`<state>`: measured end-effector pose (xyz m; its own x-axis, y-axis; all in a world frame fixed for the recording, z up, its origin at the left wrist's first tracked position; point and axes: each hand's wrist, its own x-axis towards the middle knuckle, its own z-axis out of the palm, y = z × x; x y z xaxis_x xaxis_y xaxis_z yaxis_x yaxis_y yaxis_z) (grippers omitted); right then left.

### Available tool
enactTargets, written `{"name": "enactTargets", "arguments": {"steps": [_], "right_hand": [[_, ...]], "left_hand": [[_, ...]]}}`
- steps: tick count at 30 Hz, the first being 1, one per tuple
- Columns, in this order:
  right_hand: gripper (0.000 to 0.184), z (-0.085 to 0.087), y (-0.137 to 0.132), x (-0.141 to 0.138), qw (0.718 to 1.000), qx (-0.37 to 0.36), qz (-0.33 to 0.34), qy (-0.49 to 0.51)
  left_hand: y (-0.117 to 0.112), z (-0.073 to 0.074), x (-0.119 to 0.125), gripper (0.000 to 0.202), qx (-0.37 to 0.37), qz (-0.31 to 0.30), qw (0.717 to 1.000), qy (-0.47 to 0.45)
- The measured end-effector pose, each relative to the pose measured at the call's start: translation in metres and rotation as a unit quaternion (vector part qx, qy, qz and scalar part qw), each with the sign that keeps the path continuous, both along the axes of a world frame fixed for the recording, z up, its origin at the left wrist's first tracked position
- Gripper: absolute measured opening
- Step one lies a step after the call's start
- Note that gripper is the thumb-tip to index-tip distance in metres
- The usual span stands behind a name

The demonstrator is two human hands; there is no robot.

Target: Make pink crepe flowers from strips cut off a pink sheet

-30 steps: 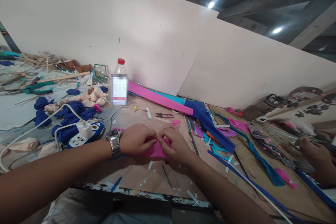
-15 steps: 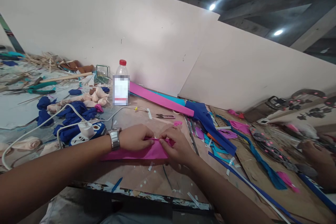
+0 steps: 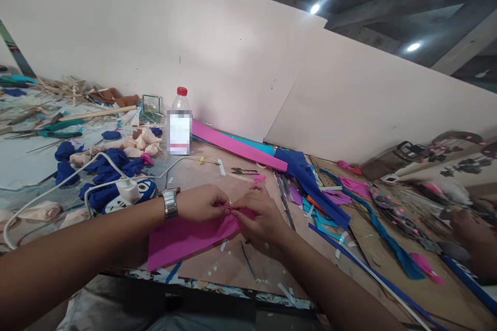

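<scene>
A bright pink fabric strip (image 3: 186, 240) lies across the front of the worktable, its loose end spread toward the near edge. My left hand (image 3: 202, 202), with a metal watch on the wrist, pinches the strip's gathered upper edge. Right beside it, my right hand (image 3: 258, 212) pinches the same edge between thumb and fingers. The fingertips of both hands nearly meet at the fold, and part of the cloth is hidden under them. Beyond my hands lie a small pink scrap (image 3: 259, 179) and a pair of thread snips (image 3: 245, 171).
A red-capped bottle (image 3: 179, 129) stands near the white partition. Left are a power strip (image 3: 130, 196) with a white cable, rolled blue and cream cloth pieces (image 3: 145, 143) and pliers (image 3: 62, 128). Blue fabric (image 3: 310, 181) lies right. Another person's hand (image 3: 468, 225) is at far right.
The pink strip's left end has swung down toward the table's near edge and more of it shows. Both hands keep their pinch, with the gathered edge now drawn tighter between the fingertips.
</scene>
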<state>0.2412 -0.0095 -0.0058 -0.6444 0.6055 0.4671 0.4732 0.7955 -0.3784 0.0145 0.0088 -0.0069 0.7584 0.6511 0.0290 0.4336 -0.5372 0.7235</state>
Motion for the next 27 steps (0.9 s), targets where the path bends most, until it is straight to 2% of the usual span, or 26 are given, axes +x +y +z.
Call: {"name": "enactTargets", "arguments": {"steps": [5, 9, 13, 19, 27], "right_hand": [[0.010, -0.004, 0.002, 0.001, 1.000, 0.027, 0.003, 0.012], [0.011, -0.004, 0.002, 0.001, 0.999, 0.029, 0.002, 0.012], [0.010, -0.001, 0.000, 0.001, 1.000, 0.015, -0.008, -0.004], [0.008, -0.001, -0.001, -0.001, 1.000, 0.016, -0.016, -0.008], [0.006, 0.001, -0.002, -0.002, 0.999, 0.003, -0.033, 0.019]], "left_hand": [[0.001, 0.004, -0.001, 0.016, -0.047, 0.002, 0.999, 0.008], [0.000, 0.010, 0.001, 0.033, -0.060, 0.011, 0.998, -0.010], [-0.001, 0.010, 0.002, 0.039, -0.034, 0.023, 0.999, -0.008], [-0.002, 0.004, 0.002, 0.031, 0.027, 0.032, 0.999, 0.002], [-0.006, 0.006, 0.004, 0.027, 0.054, 0.051, 0.997, -0.011]]}}
